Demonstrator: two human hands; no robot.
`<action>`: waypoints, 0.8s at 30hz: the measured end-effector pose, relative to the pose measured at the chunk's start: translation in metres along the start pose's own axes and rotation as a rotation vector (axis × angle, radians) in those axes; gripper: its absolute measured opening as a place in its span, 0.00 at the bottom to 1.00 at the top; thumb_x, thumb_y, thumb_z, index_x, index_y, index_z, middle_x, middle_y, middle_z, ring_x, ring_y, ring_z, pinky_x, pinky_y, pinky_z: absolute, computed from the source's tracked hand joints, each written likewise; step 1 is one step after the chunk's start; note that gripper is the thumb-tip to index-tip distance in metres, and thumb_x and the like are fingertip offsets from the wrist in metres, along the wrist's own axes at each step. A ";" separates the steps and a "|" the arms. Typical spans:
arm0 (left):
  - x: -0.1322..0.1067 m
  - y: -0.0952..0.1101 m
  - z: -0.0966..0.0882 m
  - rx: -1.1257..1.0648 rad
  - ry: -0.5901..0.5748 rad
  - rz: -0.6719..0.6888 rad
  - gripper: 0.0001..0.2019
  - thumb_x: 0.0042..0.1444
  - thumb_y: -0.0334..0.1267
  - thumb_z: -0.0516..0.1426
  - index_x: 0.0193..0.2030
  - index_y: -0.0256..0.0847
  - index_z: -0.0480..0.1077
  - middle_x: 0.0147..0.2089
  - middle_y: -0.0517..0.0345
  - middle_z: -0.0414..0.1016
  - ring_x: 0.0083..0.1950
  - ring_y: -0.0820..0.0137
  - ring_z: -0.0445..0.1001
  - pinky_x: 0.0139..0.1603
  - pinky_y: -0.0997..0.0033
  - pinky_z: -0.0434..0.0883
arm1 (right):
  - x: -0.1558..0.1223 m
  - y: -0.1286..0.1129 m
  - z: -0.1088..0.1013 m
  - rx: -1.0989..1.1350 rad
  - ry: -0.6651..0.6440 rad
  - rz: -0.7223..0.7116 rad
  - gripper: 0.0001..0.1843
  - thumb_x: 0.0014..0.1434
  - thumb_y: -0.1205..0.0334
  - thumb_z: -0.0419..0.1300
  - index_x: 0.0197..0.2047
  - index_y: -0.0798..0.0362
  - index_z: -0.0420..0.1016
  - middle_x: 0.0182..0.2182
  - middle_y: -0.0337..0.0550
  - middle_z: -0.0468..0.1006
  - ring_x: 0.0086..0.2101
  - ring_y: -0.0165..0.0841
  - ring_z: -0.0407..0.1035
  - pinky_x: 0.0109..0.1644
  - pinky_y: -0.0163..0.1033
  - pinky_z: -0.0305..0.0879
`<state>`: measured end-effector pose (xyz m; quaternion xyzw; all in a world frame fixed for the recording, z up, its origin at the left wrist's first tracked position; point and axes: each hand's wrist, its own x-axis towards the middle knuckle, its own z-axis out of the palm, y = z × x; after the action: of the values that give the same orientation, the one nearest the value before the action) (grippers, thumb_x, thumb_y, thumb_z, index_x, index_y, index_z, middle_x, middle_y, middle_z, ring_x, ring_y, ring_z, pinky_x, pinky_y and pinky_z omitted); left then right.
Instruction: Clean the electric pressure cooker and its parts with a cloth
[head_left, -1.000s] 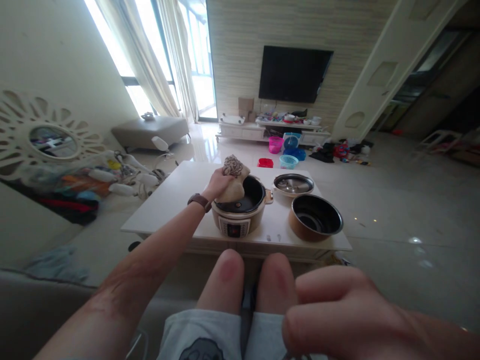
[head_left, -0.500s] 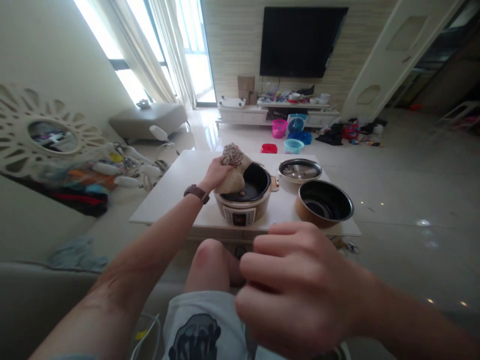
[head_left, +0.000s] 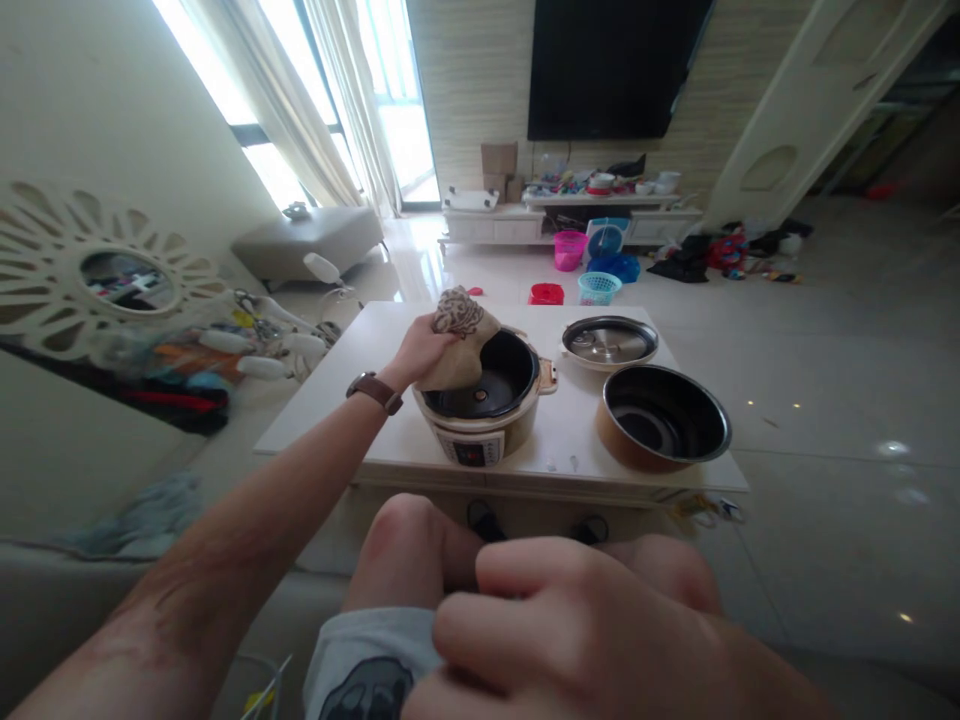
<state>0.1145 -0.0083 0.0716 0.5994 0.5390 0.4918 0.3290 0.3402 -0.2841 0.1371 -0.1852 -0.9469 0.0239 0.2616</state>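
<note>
The cloth [head_left: 469, 355] is lying over the cooker [head_left: 487, 421], just right of the left hand [head_left: 418, 350], covering part of its rim. Farther right of that hand, a lid [head_left: 609, 342] and a pot [head_left: 636, 445] are resting on the worktop [head_left: 322, 395]. The left hand is clamping the cloth between thumb and fingers. The right hand [head_left: 555, 630], nearer the body, is curling loosely; whether it is closing on anything, I cannot tell.

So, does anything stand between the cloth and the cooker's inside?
Nothing visible does. The left hand holds the cloth at the open mouth of the cooker; the lid and pot sit apart, to the right.
</note>
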 end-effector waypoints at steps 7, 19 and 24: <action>-0.001 0.001 0.007 0.489 -0.164 0.165 0.10 0.57 0.34 0.64 0.43 0.36 0.84 0.43 0.50 0.87 0.48 0.54 0.83 0.57 0.59 0.77 | -0.015 0.173 0.098 0.085 0.635 0.538 0.15 0.69 0.57 0.61 0.30 0.46 0.66 0.29 0.38 0.69 0.30 0.34 0.66 0.33 0.40 0.63; -0.023 -0.033 0.075 0.703 -1.060 -0.048 0.21 0.57 0.23 0.54 0.52 0.36 0.83 0.50 0.48 0.89 0.48 0.62 0.84 0.50 0.70 0.77 | -0.078 0.223 0.169 0.116 0.617 0.695 0.13 0.66 0.60 0.61 0.54 0.45 0.76 0.57 0.52 0.76 0.57 0.50 0.71 0.65 0.60 0.70; 0.008 -0.020 0.044 1.111 -1.157 -0.165 0.13 0.52 0.24 0.60 0.40 0.37 0.84 0.34 0.49 0.86 0.35 0.64 0.80 0.37 0.72 0.72 | -0.080 0.222 0.169 0.121 0.672 0.757 0.12 0.66 0.60 0.62 0.52 0.46 0.78 0.57 0.52 0.76 0.59 0.51 0.70 0.67 0.62 0.69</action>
<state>0.1490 0.0096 0.0421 0.7933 0.4915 -0.2624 0.2453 0.3930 -0.0978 -0.0791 -0.4974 -0.6738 0.1111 0.5350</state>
